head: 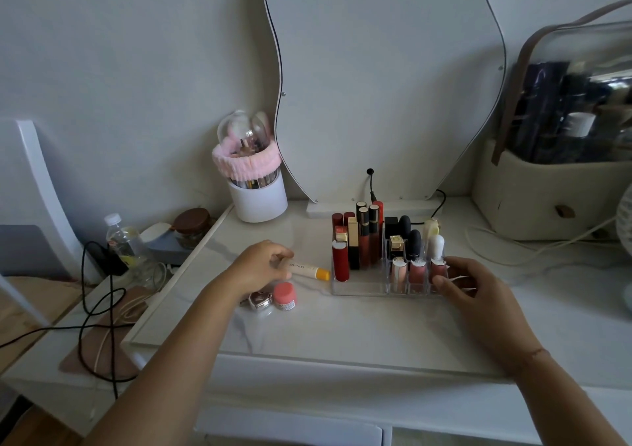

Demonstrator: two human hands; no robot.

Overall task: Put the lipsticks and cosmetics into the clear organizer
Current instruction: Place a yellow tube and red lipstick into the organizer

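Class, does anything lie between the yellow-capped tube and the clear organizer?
Nothing visible. The left hand holds the tube, its cap pointing at the left wall of the clear organizer; the pink-lidded jar lies nearer the camera, off that path.

My left hand (263,267) covers the rear end of the cream tube with the orange cap (309,270), and its wrist hides part of the silver heart-shaped compact (260,301). I cannot read the tube's print. The beige case with a clear lid (547,189) runs off the right edge.
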